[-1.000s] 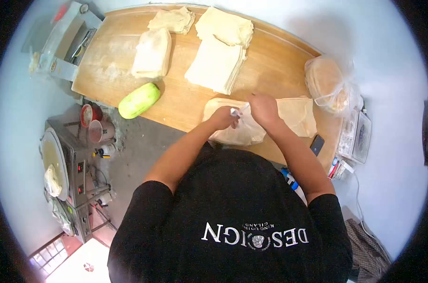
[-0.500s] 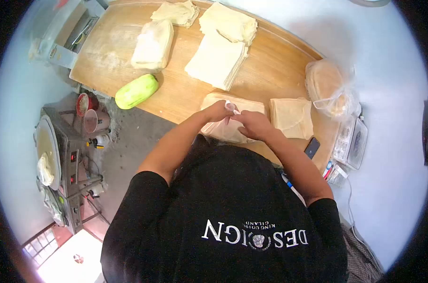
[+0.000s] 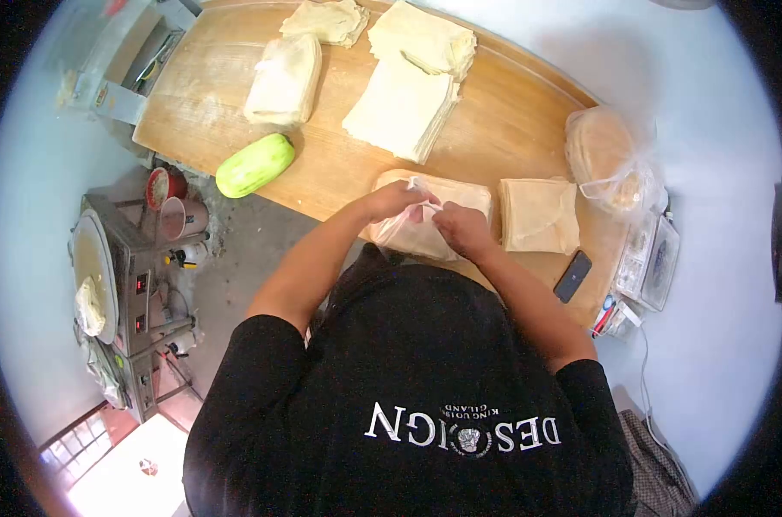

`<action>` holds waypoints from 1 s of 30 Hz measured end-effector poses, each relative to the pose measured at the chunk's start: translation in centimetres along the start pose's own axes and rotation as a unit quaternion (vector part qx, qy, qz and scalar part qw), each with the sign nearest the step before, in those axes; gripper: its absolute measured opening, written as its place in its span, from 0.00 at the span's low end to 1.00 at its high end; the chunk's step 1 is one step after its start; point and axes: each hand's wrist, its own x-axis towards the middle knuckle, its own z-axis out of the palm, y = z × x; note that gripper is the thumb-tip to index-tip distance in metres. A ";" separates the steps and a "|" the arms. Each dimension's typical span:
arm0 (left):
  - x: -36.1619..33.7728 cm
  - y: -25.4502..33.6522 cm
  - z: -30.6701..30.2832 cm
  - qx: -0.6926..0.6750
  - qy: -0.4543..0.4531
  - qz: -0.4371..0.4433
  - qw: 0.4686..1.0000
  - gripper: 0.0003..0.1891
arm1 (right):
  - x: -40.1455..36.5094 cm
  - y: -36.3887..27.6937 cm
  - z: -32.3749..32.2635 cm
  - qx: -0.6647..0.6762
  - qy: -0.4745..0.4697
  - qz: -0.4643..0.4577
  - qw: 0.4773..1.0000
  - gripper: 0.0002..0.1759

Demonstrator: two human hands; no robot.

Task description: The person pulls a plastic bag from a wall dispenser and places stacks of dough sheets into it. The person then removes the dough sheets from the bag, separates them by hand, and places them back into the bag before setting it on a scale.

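Both of my hands work at the gathered top of a clear plastic bag (image 3: 405,239) near the table's front edge. Inside the bag lies a stack of thin, flat dough-like sheets (image 3: 460,191). My left hand (image 3: 392,200) is closed around the bunched plastic, and a bit of it sticks up above the fingers. My right hand (image 3: 462,231) pinches a thin twisted end of the bag just beside the left. Right of the bag, a folded stack of similar sheets (image 3: 539,215) rests on the wood.
On the wooden table (image 3: 322,164) are a pale green gourd-like vegetable (image 3: 255,165), sheet stacks (image 3: 399,103), a bagged round stack (image 3: 599,146) and a phone (image 3: 573,277). A round griddle machine (image 3: 119,276) and buckets (image 3: 182,219) stand at left.
My right hand's fingers have curled in tighter on the twisted bag end, beside the left hand. The whole view has shifted slightly; the stacks on the table stay put.
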 end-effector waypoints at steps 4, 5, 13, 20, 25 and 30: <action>3.5 -8.2 0.4 0.178 0.235 0.020 0.955 0.16 | 0.3 2.6 0.2 0.140 0.034 -0.027 0.989 0.09; 2.7 -5.8 1.7 0.232 0.304 -0.043 0.923 0.17 | 0.9 3.3 0.5 0.154 0.001 -0.012 0.988 0.12; -1.4 -6.0 3.5 0.470 0.242 0.135 0.838 0.07 | 3.4 4.0 2.8 0.409 -0.007 0.257 0.875 0.09; -4.8 -0.6 5.7 0.622 0.121 0.210 0.745 0.05 | 4.8 5.0 6.8 0.377 0.037 0.358 0.853 0.12; -2.2 0.0 5.1 0.565 0.076 0.389 0.723 0.05 | 5.3 6.9 9.8 0.218 0.014 0.317 0.923 0.12; 0.1 -1.2 6.2 0.458 0.070 0.112 0.879 0.08 | 4.7 3.2 2.8 0.452 -0.014 0.381 0.807 0.11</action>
